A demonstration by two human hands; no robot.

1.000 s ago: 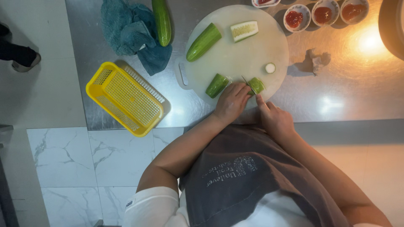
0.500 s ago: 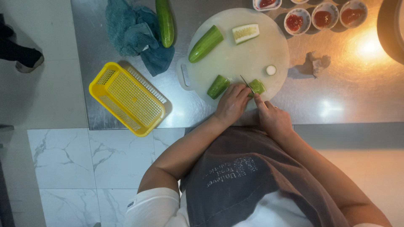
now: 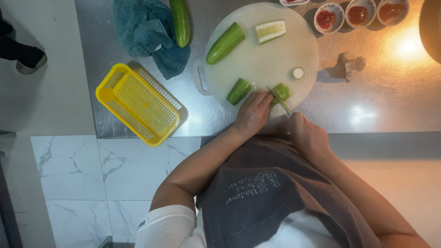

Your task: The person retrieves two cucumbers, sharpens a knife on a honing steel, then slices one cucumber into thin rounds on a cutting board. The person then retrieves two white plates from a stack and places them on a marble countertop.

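Head view, looking down: left hand (image 3: 251,115) rests on the round white cutting board (image 3: 275,55) at its near edge, fingers curled, tips pressing a small cucumber piece (image 3: 281,91). Right hand (image 3: 308,135) is just beside it at the surface's near edge, fingers wrapped closed on the handle of a knife (image 3: 278,100); blade lies across that piece. Another short cucumber chunk (image 3: 239,91) sits touching the left hand's far side. Further back on the board: a longer cucumber half (image 3: 225,43), a cut piece w/ pale face up (image 3: 269,31), and a thin round slice (image 3: 298,72). Left of the board: yellow basket (image 3: 138,103), teal cloth (image 3: 147,30) w/ a whole cucumber (image 3: 180,20) on it. Three small sauce bowls (image 3: 329,17) line the far edge.
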